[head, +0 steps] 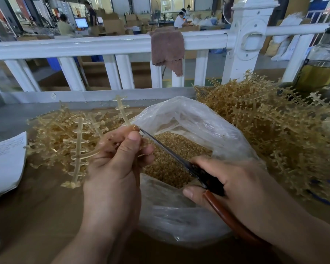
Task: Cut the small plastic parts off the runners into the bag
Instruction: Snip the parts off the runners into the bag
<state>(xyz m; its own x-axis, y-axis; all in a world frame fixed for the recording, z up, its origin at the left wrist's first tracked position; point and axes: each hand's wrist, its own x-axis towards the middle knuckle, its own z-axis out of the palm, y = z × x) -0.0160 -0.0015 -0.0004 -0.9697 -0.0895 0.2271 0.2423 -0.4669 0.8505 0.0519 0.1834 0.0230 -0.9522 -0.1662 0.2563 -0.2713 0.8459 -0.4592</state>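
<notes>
Head cam: L hand (114, 164) tight on runner (121, 109), R hand (234, 180) round scissors (177, 156), tips at runner over bag (191, 115)

amber runners (265, 119), perhaps clear bag (189, 119)

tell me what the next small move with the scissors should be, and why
Probably squeeze the brown-handled black scissors in the right hand to snip the next small part. Their tip already meets the translucent amber plastic runner pinched in the left hand, right over the mouth of the clear plastic bag, so the piece should drop onto the loose amber parts inside.
</notes>
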